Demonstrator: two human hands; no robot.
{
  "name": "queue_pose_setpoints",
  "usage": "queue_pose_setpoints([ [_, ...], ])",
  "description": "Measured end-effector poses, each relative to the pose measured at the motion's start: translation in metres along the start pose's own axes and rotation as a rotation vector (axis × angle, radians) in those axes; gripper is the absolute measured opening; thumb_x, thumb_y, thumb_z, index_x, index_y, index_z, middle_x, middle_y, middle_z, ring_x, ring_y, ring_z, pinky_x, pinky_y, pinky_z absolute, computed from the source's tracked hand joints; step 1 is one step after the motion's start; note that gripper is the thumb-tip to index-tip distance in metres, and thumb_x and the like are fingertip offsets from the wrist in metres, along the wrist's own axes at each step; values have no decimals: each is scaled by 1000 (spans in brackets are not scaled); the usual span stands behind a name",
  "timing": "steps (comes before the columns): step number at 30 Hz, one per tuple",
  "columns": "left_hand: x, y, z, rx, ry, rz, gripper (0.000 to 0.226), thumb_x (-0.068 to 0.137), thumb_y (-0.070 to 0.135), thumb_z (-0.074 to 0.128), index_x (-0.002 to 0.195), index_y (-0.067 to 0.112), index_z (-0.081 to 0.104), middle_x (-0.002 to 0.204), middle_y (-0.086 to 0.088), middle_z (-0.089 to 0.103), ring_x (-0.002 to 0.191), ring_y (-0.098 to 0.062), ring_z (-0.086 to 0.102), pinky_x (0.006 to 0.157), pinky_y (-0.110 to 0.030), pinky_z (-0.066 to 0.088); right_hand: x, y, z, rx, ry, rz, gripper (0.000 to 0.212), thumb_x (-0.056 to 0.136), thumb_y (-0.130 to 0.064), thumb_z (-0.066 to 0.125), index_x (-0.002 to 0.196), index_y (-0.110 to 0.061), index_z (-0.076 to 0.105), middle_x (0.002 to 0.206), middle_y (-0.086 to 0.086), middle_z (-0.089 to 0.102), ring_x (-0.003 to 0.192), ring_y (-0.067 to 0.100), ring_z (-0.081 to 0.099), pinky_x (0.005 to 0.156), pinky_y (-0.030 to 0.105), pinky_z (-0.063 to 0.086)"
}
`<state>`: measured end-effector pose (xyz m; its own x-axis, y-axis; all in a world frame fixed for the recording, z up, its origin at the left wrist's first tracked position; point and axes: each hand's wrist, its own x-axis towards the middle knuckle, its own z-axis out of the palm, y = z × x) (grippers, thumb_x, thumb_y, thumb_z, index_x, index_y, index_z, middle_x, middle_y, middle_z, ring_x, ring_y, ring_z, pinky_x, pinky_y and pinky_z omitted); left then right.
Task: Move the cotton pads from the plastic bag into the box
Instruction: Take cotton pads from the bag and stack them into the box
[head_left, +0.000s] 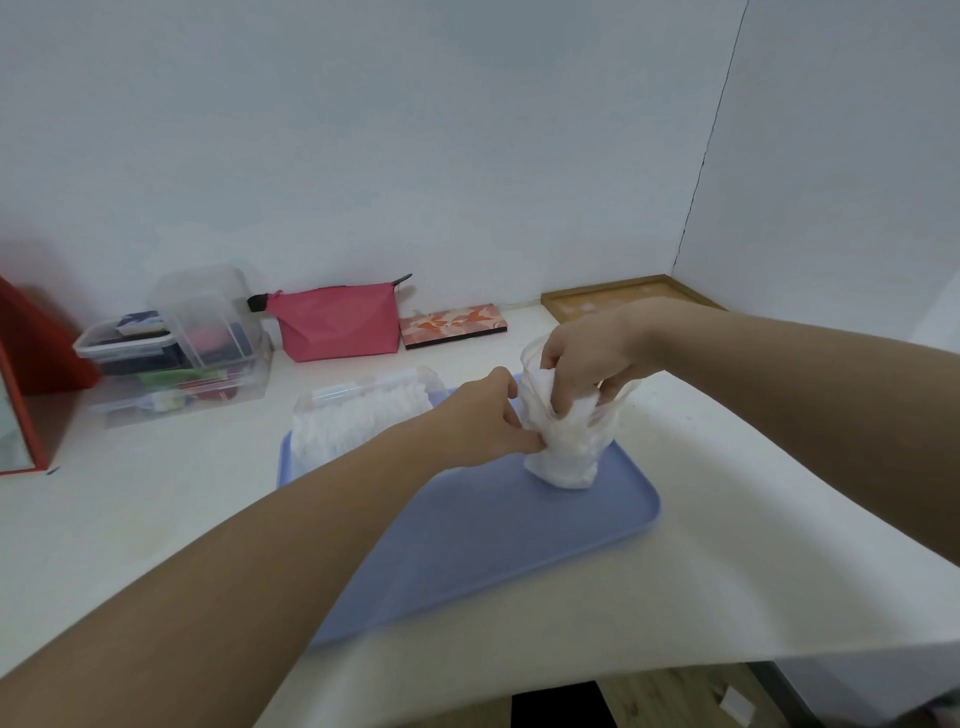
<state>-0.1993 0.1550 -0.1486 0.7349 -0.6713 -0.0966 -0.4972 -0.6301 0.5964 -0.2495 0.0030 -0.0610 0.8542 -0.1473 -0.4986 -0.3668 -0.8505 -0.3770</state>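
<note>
A clear plastic bag (563, 452) of white cotton pads stands upright on a blue tray (493, 540). My left hand (483, 421) pinches the bag's left side. My right hand (587, 358) reaches down into the bag's open top, its fingers closed around cotton pads (543, 387) inside. A clear box (363, 415) holding a row of white cotton pads sits at the tray's far left corner, just left of my left hand.
Along the back wall stand clear storage bins (197, 343), a pink pouch (337, 322), a flowered flat case (452, 325) and a wooden tray (618, 296). A red-framed mirror (26, 395) stands at far left. The table's front edge runs lower right.
</note>
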Motion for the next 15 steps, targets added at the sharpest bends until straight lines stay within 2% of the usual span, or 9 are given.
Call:
queue_pose_setpoints([
  [2,-1,-1,-1,12,-2,-9,51,77,44,76,111,19,48,100,0,74,97,-20,66,92,-42,51,1,0,-2,-20,24,-15,38,82,-10,73,118,-8,60,109,7,59,93,19,62,81,31,57],
  [5,-2,0,-7,-25,-9,-22,51,80,43,76,116,22,45,100,3,73,96,-16,65,85,-39,53,0,-2,-11,-95,124,-58,32,80,-12,73,107,-8,56,104,7,61,92,26,68,79,35,60],
  [7,-3,2,-14,-66,-8,-28,53,82,38,75,121,22,44,101,7,72,97,-14,65,81,-34,52,-4,-4,-22,-40,167,-98,26,79,-6,70,104,-3,61,108,12,62,92,30,70,77,38,62],
  [10,-1,2,-31,-188,20,-35,52,84,27,73,129,20,46,104,13,70,102,-12,64,77,-28,50,-16,-4,-42,121,204,-129,22,80,-2,68,102,-1,63,108,15,63,92,29,69,69,32,61],
  [12,1,5,-45,-318,78,-42,46,86,25,69,127,22,51,109,8,69,106,-14,65,85,-30,52,-22,-5,-53,293,250,-159,28,81,-4,69,108,2,61,109,12,62,92,25,68,65,27,59],
  [15,-3,18,-66,-666,181,-58,19,93,22,60,111,19,60,106,1,71,110,-20,68,103,-38,51,-25,-13,-56,658,234,-221,29,80,-3,71,109,-2,66,108,12,64,92,22,67,68,27,59],
])
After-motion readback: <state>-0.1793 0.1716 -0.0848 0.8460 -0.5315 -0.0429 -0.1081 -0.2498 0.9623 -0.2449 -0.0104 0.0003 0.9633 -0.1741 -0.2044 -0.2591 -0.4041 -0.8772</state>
